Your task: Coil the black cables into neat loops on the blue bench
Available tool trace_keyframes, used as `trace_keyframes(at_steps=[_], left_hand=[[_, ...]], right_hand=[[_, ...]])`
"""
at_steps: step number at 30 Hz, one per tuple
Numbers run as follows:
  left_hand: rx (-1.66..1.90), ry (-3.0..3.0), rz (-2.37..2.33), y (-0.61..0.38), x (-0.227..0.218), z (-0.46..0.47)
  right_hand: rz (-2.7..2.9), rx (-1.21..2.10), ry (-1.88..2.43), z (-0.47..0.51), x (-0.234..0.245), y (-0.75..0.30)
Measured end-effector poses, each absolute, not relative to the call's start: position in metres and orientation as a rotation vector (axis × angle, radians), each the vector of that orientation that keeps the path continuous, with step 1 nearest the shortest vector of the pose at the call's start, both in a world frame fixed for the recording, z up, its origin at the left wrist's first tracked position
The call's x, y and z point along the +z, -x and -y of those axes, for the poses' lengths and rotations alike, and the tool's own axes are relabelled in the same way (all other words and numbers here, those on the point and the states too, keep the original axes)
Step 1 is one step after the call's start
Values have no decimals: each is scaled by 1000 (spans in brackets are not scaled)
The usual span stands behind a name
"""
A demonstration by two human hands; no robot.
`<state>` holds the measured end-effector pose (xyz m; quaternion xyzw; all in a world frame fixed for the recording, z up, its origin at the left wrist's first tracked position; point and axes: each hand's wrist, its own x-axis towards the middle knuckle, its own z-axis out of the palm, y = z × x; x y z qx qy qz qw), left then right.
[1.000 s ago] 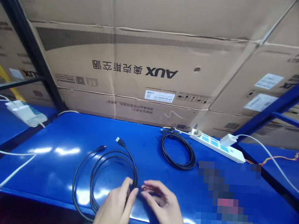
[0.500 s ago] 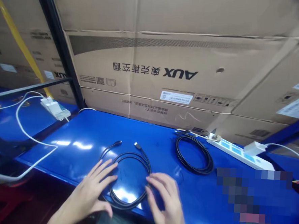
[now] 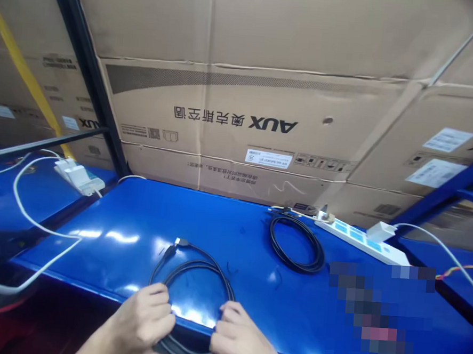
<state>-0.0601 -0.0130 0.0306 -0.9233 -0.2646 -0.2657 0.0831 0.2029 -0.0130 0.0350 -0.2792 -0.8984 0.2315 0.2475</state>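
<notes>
a person's left hand [image 3: 141, 321] and right hand [image 3: 242, 337] closed around a black cable [image 3: 193, 265] at the near edge of a blue workbench [image 3: 97, 227], fingers curled over the strands, the two hands close together. the cable's large loop stood open on the bench at 12 o'clock from the hands, with its two connectors [image 3: 180, 244] lying close together at the top of the loop, not yet tied or fastened to anything visible. a second black cable [image 3: 296, 250] lay in a tidy round coil at 2 o'clock, just beside a white power strip [image 3: 357, 235]. so one cable lay coiled, while the one in hand remained a loose, partly bundled loop. a white cable [image 3: 29, 223] curved across the bench's far left side at 10 o'clock, toward a white charger [image 3: 76, 177]. cardboard cartons [image 3: 232, 123] marked aux stood behind. the hands hid how the strands crossed, the bottom of the frame cut off the lowest loops, the connector type was too small to tell, and a pixelated patch [image 3: 376, 319] at 4 o'clock hid whatever lay there.
</notes>
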Motion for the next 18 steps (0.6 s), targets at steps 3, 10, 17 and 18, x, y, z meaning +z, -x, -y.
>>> trace_keyframes(at_steps=[3, 10, 17, 18], left_hand=[[-746, 2814, 782, 58, 39, 12], [-651, 2802, 705, 39, 47, 9], [-634, 2755, 790, 10, 47, 1], [-629, 2752, 827, 5, 46, 1]], right_hand=[[2377, 796, 763, 6, 39, -222], [2233, 887, 916, -5, 30, -245], [1815, 456, 1393, -16, 25, -298], [1767, 371, 1494, -20, 24, -307]])
